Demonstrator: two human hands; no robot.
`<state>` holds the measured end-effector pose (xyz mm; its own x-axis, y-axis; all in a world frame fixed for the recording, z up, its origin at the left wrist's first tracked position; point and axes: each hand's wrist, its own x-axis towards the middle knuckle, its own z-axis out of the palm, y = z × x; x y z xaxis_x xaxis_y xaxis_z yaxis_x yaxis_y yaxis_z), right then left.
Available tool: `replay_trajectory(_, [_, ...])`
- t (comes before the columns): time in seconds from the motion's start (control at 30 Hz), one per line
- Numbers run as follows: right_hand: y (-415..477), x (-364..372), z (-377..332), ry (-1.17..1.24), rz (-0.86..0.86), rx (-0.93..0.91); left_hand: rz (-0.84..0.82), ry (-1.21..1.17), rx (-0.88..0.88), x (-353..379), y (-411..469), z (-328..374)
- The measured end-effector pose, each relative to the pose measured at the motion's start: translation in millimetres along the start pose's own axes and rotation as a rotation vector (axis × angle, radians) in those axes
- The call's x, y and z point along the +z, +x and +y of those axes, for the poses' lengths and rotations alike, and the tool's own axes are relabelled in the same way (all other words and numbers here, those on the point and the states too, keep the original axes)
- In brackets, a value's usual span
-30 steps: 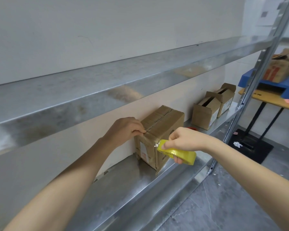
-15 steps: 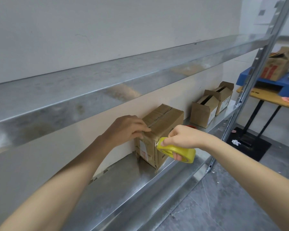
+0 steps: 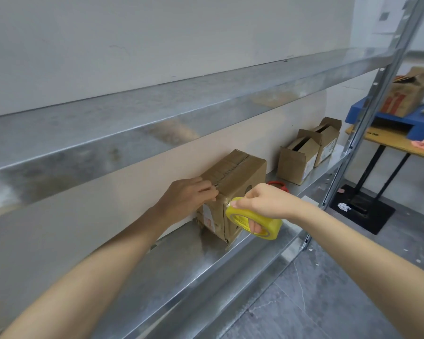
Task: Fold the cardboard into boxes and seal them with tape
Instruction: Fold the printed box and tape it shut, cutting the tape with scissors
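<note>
Right hand (image 3: 262,203): nearest. The fingers are hooked through the core of the tape roll (image 3: 271,227) and the thumb rests on its rim, a firm grasp.
Tape roll: yellow, held just off the box's near right corner, above the shelf (image 3: 181,260) lip. A short clear strip seems to run from the roll to the corner, but glare makes this hard to confirm.
Risk, tape: if the roll is pulled at an angle, the strip could wrinkle, fold onto itself, or lift off the corner.
Left hand (image 3: 189,195): fingers together and lightly bent, tips pressing the box's near top edge at the seam. It grasps nothing.
Risk, box: the box is light, so a hard tug could slide it along the smooth metal or tip it toward the lip if the left hand eases off.
Box (image 3: 240,177): brown, worn and creased. The flaps are closed, glossy tape runs along the top seam, and there is a label on the near end.
Box, place: on the lower shelf with its back against the wall.
Open boxes (image 3: 296,162): two, farther along the shelf, well apart from the work. Their flaps are up and they are likely unsealed.
</note>
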<state>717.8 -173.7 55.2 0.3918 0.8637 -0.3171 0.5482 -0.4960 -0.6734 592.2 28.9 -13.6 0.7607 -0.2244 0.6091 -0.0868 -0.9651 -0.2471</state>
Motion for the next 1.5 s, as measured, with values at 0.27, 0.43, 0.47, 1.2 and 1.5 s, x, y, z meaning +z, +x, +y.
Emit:
replay_trajectory(0.27, [-5.3, 0.9, 4.8, 0.007, 0.033, -0.010, 0.035, 0.191, 0.221, -9.4, 19.1, 0.1])
replay_trajectory(0.43, [-8.2, 6.7, 12.8, 0.034, 0.025, -0.030, 0.088, 0.192, 0.153, 0.2, 11.0, 7.7])
replay_trajectory(0.47, [-8.4, 8.0, 15.9, 0.053, 0.019, -0.038, 0.091, 0.188, 0.144, 2.0, 9.6, 8.3])
replay_trajectory(1.2, [-13.5, 13.8, 20.9, 0.113, 0.101, 0.020, 0.018, 0.166, 0.143, -2.4, 16.3, 18.1])
replay_trajectory(1.5, [-2.0, 19.4, 24.5, 0.123, -0.075, -0.035, -0.240, -0.142, -0.266, -14.2, 9.9, 19.6])
